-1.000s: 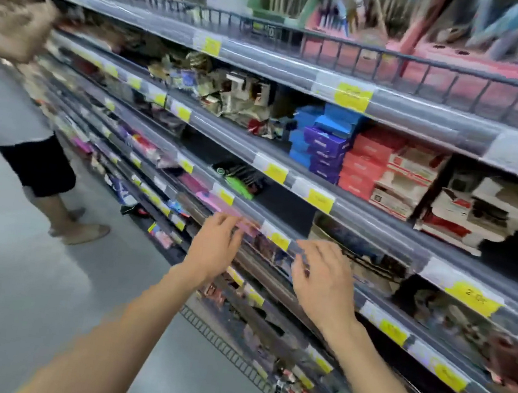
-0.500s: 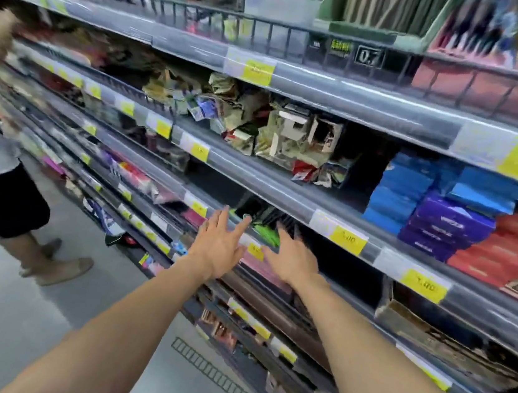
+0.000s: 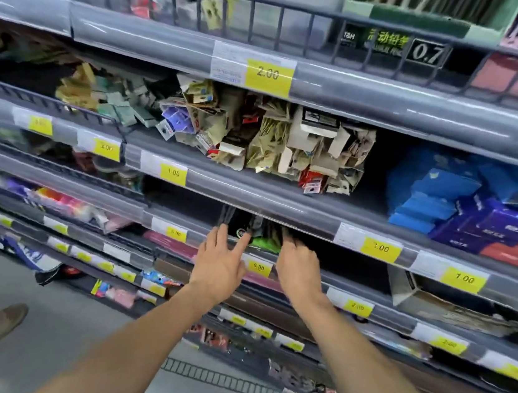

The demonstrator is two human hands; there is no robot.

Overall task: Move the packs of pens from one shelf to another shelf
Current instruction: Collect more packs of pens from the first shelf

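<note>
Grey shelves [image 3: 283,199] are running across the frame, holding loose card packs [image 3: 289,148] at centre, blue boxes [image 3: 441,192] at right, and dark pen packs [image 3: 247,227] below them.

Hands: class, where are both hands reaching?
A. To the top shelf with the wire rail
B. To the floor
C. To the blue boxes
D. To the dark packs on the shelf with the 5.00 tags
D: the left hand and right hand both reach the dark packs, above a 5.00 tag.
</note>
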